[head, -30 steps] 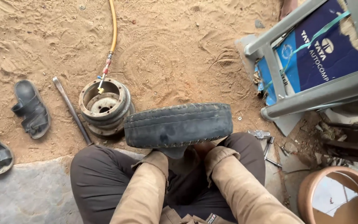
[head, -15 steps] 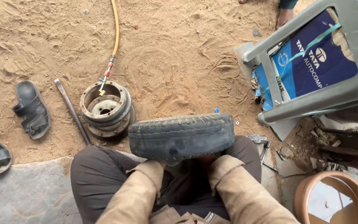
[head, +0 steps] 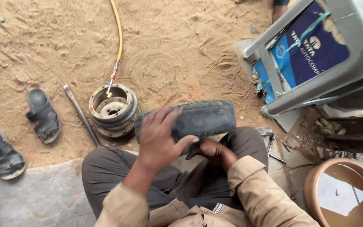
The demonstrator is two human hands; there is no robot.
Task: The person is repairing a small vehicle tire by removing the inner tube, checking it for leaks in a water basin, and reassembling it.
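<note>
— So, how did the tyre (head: pixel 198 120) look?

— Small, black and worn, with ribbed tread, standing on edge over the seated person's knees, just right of the picture's centre. The left hand (head: pixel 158 138) lay spread over its tread at the nine o'clock end, fingers wide and flat on the rubber, a little blurred. The right hand (head: pixel 213 152) sat beneath it at six o'clock, fingers curled against the underside; whether they truly gripped it, I couldn't tell.

— And the containers?

— A round clay-coloured tub (head: pixel 343 195) stood at four o'clock from the tyre, holding water that mirrored the sky. At nine o'clock, just beside the tyre, a rusty wheel rim (head: pixel 113 110) lay flat on the sand (head: pixel 177 50), with a yellow hose (head: pixel 117 38) running into it from twelve o'clock. A metal bar (head: pixel 82 114) lay beyond, then two dark sandals (head: pixel 43 115).
</note>
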